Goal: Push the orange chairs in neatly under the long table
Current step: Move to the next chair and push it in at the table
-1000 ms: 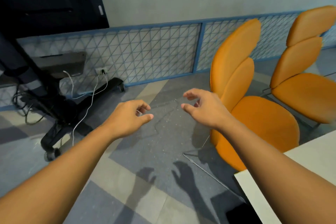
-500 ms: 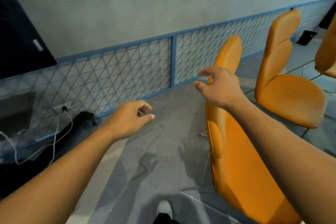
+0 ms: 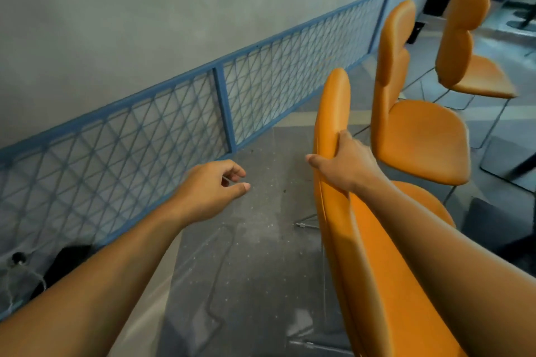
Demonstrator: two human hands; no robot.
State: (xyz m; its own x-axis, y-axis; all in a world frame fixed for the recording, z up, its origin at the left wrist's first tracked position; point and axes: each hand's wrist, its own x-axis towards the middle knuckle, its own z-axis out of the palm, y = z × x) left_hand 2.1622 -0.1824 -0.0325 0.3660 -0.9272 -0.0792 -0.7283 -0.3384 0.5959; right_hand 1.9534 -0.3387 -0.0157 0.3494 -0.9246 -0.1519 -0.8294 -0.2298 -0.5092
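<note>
The right hand [image 3: 346, 165] is closing over the edge of the nearest chair [image 3: 348, 240] back, thumb wrapping the outer side toward 9 o'clock and the fingers folding over the front face, out of sight. Judgement: gripping at mid-height of the backrest is giving leverage to steer the chair sideways toward the table, which is not showing in this view; it is presumably lying off toward 3 to 5 o'clock.

The left hand [image 3: 213, 187] is hanging free at 9 o'clock of the chair, well apart from it, fingers loosely curled and gripping nothing. It is probably waiting to join on the backrest or simply balancing the reach.

Count: three orange chairs. The held one is occupying 5 o'clock of the view; the second chair [image 3: 412, 124] is standing just behind it toward 2 o'clock; the third chair [image 3: 464, 46] is sitting farther off at 1 o'clock. All three are facing the same way, backs toward the wall.

One blue mesh fence [image 3: 174, 124] is running along the grey wall [image 3: 145, 9] from 8 to 1 o'clock. Grey floor [image 3: 255, 269] is filling the gap between fence and chairs.
</note>
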